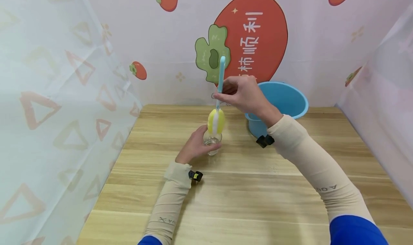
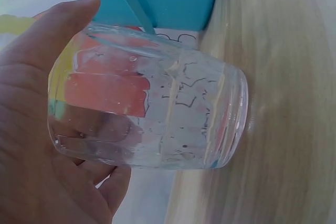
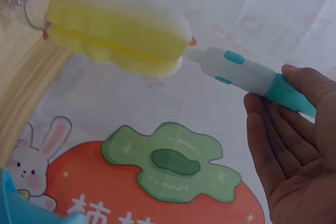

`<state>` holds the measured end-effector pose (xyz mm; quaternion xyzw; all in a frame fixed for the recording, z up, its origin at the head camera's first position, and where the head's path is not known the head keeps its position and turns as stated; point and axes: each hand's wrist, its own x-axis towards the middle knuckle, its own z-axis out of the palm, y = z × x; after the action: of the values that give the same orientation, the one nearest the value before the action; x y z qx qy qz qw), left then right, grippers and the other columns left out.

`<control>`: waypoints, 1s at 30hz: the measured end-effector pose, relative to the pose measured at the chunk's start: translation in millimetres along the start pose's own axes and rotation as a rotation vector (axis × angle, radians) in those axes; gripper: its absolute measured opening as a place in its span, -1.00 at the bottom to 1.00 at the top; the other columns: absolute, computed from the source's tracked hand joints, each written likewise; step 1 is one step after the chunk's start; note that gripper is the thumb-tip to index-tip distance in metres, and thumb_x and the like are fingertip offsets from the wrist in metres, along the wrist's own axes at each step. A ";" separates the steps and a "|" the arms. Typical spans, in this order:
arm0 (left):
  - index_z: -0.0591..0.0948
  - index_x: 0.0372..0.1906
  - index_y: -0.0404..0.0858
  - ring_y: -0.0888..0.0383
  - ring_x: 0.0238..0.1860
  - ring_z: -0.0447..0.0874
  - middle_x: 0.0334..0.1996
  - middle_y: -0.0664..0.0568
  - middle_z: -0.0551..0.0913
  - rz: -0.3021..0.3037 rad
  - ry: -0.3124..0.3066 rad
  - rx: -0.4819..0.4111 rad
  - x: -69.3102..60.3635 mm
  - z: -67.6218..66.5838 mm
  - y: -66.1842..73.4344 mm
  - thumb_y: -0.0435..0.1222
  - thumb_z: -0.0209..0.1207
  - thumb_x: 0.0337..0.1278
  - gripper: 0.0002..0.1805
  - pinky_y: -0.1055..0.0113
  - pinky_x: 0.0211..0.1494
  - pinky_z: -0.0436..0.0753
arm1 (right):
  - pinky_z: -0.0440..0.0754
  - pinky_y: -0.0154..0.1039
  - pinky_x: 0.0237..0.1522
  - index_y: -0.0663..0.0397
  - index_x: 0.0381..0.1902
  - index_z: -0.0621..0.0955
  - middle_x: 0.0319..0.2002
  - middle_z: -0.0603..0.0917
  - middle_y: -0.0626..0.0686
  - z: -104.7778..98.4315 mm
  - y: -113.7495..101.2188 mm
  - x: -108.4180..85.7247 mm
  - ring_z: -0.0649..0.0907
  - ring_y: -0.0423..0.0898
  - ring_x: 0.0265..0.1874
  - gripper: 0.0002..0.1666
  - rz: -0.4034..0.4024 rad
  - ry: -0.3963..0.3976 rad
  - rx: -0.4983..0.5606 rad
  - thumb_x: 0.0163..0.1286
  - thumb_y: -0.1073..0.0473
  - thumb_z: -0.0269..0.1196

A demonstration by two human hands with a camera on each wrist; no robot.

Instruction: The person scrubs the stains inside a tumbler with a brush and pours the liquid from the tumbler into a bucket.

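Observation:
My left hand (image 1: 195, 144) grips a clear, faceted drinking glass (image 2: 173, 103) around its upper part, thumb on one side and fingers on the other. The glass stands upright at the tabletop. Above it, my right hand (image 1: 244, 94) pinches the turquoise and white handle of a sponge bottle brush (image 3: 241, 69) between thumb and fingers. The brush points down, its yellow and white sponge head (image 1: 216, 122) at the mouth of the glass. Whether the sponge tip is inside the rim I cannot tell.
A light blue bucket (image 1: 292, 110) stands at the back of the wooden table (image 1: 258, 202), behind my right wrist, which partly hides it. Printed white cloth (image 1: 180, 83) with persimmon pictures hangs behind the table, and more cloth walls the left and right sides.

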<state>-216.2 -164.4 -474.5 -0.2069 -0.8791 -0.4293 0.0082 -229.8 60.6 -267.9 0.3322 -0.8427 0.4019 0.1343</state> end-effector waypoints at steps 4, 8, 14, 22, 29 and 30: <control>0.51 0.30 -0.06 0.04 0.16 0.63 0.12 0.09 0.63 -0.009 -0.004 -0.009 0.0 -0.3 -0.7 0.11 0.53 0.10 -0.27 -0.03 0.28 0.63 | 0.82 -0.13 -0.06 0.15 -0.04 0.80 -0.20 0.87 0.08 11.7 6.6 -4.9 0.85 -0.08 -0.23 -0.67 0.013 -0.031 -0.006 0.32 0.11 0.55; 0.50 0.30 -0.06 0.07 0.07 0.61 0.09 0.09 0.61 -0.028 -0.017 0.005 0.8 -0.8 -0.3 0.14 0.50 0.13 -0.27 0.04 0.18 0.64 | 0.82 -0.11 -0.06 0.16 -0.08 0.78 -0.21 0.86 0.09 24.0 15.0 -9.5 0.85 -0.06 -0.24 -0.70 0.008 -0.066 -0.034 0.33 0.11 0.54; 0.39 0.52 -0.10 0.02 0.21 0.58 0.33 0.03 0.56 -0.064 -0.037 0.014 0.8 -0.9 1.2 0.20 0.46 0.14 -0.06 -0.01 0.24 0.62 | 0.81 -0.16 -0.13 0.10 -0.17 0.72 -0.30 0.85 0.04 47.6 30.7 -17.1 0.84 -0.12 -0.29 -0.76 -0.008 -0.170 -0.063 0.37 0.08 0.51; 0.32 0.59 -0.07 0.01 0.44 0.47 0.51 0.05 0.43 -0.049 -0.038 0.001 -0.2 1.6 -0.6 0.23 0.44 0.15 0.00 -0.09 0.43 0.53 | 0.82 -0.13 -0.16 0.13 -0.17 0.74 -0.29 0.85 0.06 70.3 40.5 -28.4 0.83 -0.10 -0.31 -0.78 0.090 -0.193 -0.064 0.39 0.10 0.48; 0.33 0.58 0.11 0.05 0.28 0.53 0.38 0.15 0.52 -0.008 -0.035 -0.039 0.4 0.8 -2.5 0.20 0.46 0.16 -0.07 -0.05 0.34 0.57 | 0.81 -0.13 -0.16 0.13 -0.16 0.73 -0.30 0.85 0.05 78.7 37.6 -28.6 0.83 -0.09 -0.29 -0.77 0.110 -0.216 -0.082 0.40 0.10 0.47; 0.33 0.58 0.12 0.06 0.29 0.53 0.38 0.15 0.52 -0.005 -0.034 -0.045 0.3 0.9 -2.8 0.18 0.46 0.16 -0.07 -0.04 0.35 0.56 | 0.81 -0.13 -0.15 0.13 -0.16 0.73 -0.30 0.85 0.05 80.2 37.5 -29.1 0.83 -0.09 -0.29 -0.78 0.115 -0.223 -0.075 0.40 0.10 0.47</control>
<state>-217.4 -165.2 -477.1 -0.2120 -0.8699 -0.4452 -0.0123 -229.9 29.4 -355.7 0.3205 -0.8845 0.3377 0.0290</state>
